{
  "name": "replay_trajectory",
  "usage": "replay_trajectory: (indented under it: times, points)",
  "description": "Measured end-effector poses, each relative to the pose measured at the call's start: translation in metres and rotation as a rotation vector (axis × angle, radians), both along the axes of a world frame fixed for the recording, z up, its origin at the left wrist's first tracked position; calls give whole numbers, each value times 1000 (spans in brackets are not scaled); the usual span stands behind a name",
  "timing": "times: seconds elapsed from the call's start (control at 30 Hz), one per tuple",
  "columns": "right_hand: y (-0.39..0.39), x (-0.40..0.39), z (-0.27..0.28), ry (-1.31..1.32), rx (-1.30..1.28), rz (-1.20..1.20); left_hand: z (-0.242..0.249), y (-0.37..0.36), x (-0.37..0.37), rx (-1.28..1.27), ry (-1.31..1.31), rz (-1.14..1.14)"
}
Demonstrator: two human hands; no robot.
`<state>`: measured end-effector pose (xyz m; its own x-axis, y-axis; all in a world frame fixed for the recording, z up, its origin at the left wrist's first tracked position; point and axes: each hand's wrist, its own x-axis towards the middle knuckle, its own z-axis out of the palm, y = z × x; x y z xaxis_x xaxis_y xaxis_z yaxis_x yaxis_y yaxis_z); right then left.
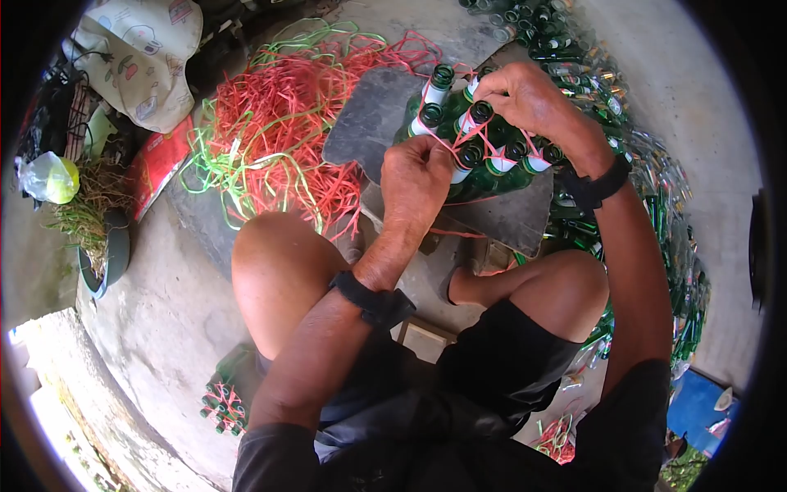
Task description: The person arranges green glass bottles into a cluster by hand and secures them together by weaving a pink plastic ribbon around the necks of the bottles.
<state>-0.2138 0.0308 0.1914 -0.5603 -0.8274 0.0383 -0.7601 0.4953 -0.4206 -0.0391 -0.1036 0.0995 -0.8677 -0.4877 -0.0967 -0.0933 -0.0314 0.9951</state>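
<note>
A cluster of green glass bottles (484, 160) stands upright on a dark stone slab (369, 115), their necks laced together with red plastic string (492, 152). My left hand (416, 176) is closed in a fist at the near side of the cluster, pulling on the red string. Over the far right bottle tops, my right hand (529, 102) pinches the string with its fingers. Both wrists carry black bands.
A heap of loose red and green strings (279, 123) lies left of the slab. Several loose green bottles (656, 205) are piled along the right. A tied bottle bundle (223, 403) sits at lower left. A grass-filled basin (102, 246) and printed bag (139, 57) stand at left.
</note>
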Motion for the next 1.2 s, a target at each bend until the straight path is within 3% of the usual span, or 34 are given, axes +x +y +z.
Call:
replay_trajectory:
  times: [0.2, 0.27, 0.5, 0.6, 0.77, 0.9, 0.97, 1.07, 1.13, 1.2]
  points:
    - [-4, 2, 7, -108, 57, -19, 1, -9, 4, -26, -46, 23]
    - [-7, 6, 18, -272, 174, -109, 5, -15, 5, -5, -58, 3]
    - [-3, -1, 16, -283, 179, -12, 19, -23, 9, -14, -83, -56]
    - [-2, -3, 13, -228, 203, -37, 19, -28, 9, -6, -62, -46]
    - [2, -7, 7, -46, 145, 138, 20, -36, 12, -35, -94, -26]
    - [11, 12, 0, 83, 107, 51, 27, -40, 15, -34, -173, -65]
    - [19, 27, -5, 289, -178, 21, 28, -41, 16, -29, -125, -79]
    - [17, 73, 8, 236, -249, -147, 32, -41, 16, -123, -79, -123]
    - [13, 100, 5, 126, -277, -122, 28, -43, 14, -166, -63, -141]
    - [9, 120, -1, 210, -231, -138, 26, -45, 13, -209, -49, -160]
